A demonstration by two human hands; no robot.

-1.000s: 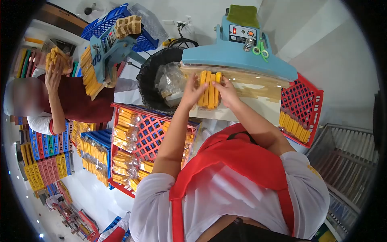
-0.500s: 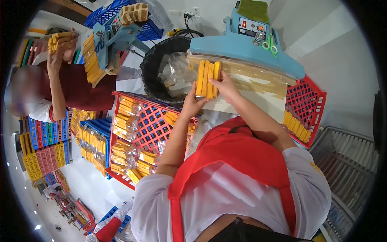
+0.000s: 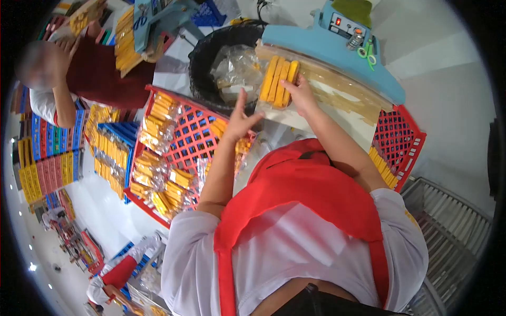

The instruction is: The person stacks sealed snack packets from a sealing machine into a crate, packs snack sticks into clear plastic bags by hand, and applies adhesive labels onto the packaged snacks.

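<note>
- A slatted grey metal rack point(image 3: 448, 231) stood at the lower right, near the white wall.
- A co-worker in a dark red apron point(image 3: 108, 66) and white short sleeves stood to the left, one forearm raised.
- A red plastic lattice crate point(image 3: 192, 134) held clear bags of yellow-orange sticks, left of the person's forearm; another red lattice crate point(image 3: 414, 150), with a row of similar sticks, sat beyond the right end of the machine.
- That light-blue metal sealing machine point(image 3: 327, 50), long and bar-shaped, ran along the far side of the work, its small red light lit.
- A flat cream counter point(image 3: 358, 131), with a yellow-brown strip across it, lay in front of the machine.
- A round bin lined in black plastic point(image 3: 199, 63) stood just left of the counter, with crumpled clear film point(image 3: 234, 68) inside.
- The right hand point(image 3: 301, 94) gripped a bundle from its right side, thumb across the front.
- The left hand point(image 3: 241, 118) was spread wide, thumb out, apart from the bundle.
- This bundle of long yellow-orange sticks point(image 3: 276, 81), side by side, was over the counter's left end; whether it touched the surface could not be told.
- A folded green cloth point(image 3: 352, 10) lay atop the machine.
- Green-handled scissors point(image 3: 367, 52) rested against its front.
</note>
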